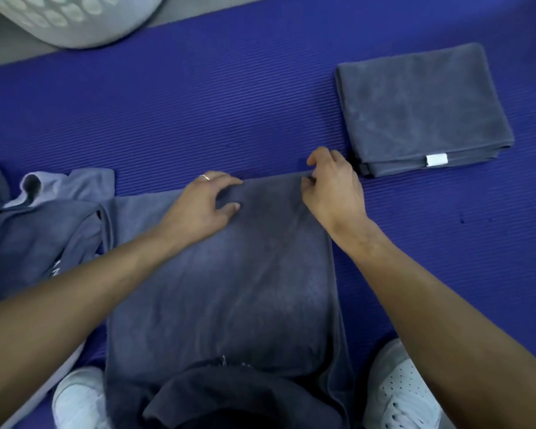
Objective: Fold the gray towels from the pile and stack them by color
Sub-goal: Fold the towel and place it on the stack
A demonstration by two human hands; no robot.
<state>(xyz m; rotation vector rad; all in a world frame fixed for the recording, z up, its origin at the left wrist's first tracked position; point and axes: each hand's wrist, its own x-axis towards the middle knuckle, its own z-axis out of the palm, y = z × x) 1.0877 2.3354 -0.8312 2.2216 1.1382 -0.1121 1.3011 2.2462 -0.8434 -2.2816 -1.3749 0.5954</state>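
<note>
Head view, looking down on a blue ribbed mat (229, 97) laid on the floor. At centre, a gray towel (229, 274) spread lengthwise, its far edge just beyond the fingers, its near end bunched between two white shoes (406, 394). Left hand (205, 202) resting on the far edge, fingers loosely bent, thumb and forefinger apparently gathering a small pinch of cloth; a ring on one finger. Right hand (331, 187) at the far right corner, fingers curled and pinching the hem. To the left, touching the spread towel, a rumpled pile (41, 224) of unfolded gray cloth, one lighter piece among darker ones. To the right, near but apart from the right hand, a folded dark gray towel (421, 109) with a white label on its near edge: the start of a stack, seemingly one towel so far. Top left, part of a pale perforated laundry basket (75, 17), off the mat.

Step in hand, by judgement: squaring the far edge before the next fold of the second towel; task in its early part, pile not yet worked through. Next move calls for: firm pinches on both far corners, a lift and draw toward the body, edges matched, surface smoothed flat, a further fold to the stack's size, then placement by shade.
</note>
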